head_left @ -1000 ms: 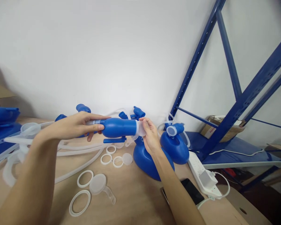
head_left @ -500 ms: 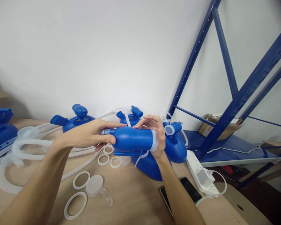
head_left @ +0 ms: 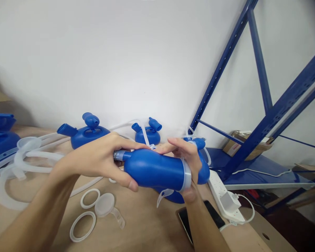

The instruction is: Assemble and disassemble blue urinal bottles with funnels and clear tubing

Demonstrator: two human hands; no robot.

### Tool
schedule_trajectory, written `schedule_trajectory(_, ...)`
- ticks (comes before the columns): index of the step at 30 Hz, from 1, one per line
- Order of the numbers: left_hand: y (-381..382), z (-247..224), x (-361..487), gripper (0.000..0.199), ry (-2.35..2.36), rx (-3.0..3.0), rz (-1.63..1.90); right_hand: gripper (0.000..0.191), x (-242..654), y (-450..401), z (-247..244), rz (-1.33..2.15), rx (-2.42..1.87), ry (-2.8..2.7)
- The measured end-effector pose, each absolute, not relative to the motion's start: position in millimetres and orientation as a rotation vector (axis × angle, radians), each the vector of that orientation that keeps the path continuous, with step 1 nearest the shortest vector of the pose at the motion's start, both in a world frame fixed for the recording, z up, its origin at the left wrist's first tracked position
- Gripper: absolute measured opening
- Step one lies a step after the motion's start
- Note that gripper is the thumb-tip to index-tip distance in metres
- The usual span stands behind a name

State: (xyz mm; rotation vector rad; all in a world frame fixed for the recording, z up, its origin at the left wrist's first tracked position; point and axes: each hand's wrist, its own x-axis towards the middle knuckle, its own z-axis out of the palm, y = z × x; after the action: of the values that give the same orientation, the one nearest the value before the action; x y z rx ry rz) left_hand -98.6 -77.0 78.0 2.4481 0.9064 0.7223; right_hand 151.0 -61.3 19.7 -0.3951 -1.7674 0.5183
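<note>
We hold a smooth, rounded blue bottle (head_left: 154, 169) with a translucent collar (head_left: 187, 175) above the table (head_left: 141, 227), our left hand (head_left: 99, 154) clasped about its narrow end, our right hand (head_left: 190, 157) cupped around the collared end, which dips lower than a second ago

At 6, the bottle (head_left: 154, 169) I hold: plain blue, paler sheen along the top. Cap (head_left: 187, 175) at its 3 o'clock end frosted white; nozzle (head_left: 118, 156) at its 9, greyish and see-through. Jug (head_left: 80, 140) at 9: same blue, unpatterned. At 8, tubes (head_left: 6, 201), milky white. Between 7 and 8, two rings (head_left: 72, 228), white; lid (head_left: 104, 204), cloudy white. Lower 6: table (head_left: 147, 227), pale brown. At 5, phone (head_left: 215, 213), black screen. At 4, power strip (head_left: 217, 183), white. At 2, shelf post (head_left: 222, 68): deep blue, I see a row of pale dots. Wall (head_left: 144, 63) at 12, off-white.
</note>
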Motion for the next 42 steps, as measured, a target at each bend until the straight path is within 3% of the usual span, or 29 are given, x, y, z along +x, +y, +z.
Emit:
schedule_trajectory(6,-61,72,-98,0.071,0.897,2.330,0.727,0.070,157,-49,17,0.474,-0.324,-1.789)
schedule_trajectory(10,-65,77,-99,0.071,1.030,2.351,0.856,0.052,157,-40,33,0.502,-0.330,-1.740)
schedule_trajectory(17,-73,71,-85,0.077,1.179,2.647,0.869,0.031,141,-46,52,1.022,-0.530,-1.409)
schedule_trajectory(21,-62,52,-63,0.089,1.145,2.820,0.816,0.030,140,-52,53,0.933,-0.571,-1.398)
schedule_trajectory(27,-63,49,-46,0.059,1.101,2.693,0.747,0.022,148,-64,57,0.828,-0.554,-1.687)
schedule_trajectory(30,-66,56,-49,0.053,1.033,2.542,0.689,0.019,149,-68,56,0.686,-0.523,-1.781)
schedule_trajectory(34,-66,57,-50,0.053,0.938,2.432,0.679,0.022,149,-70,55,0.618,-0.411,-1.859)
schedule_trajectory(38,-69,59,-53,0.057,1.016,2.470,0.704,0.023,151,-68,58,0.731,-0.383,-1.597)
schedule_trajectory(42,-78,71,-73,0.062,1.101,2.377,0.970,0.027,168,-61,63,0.633,-0.478,-1.569)
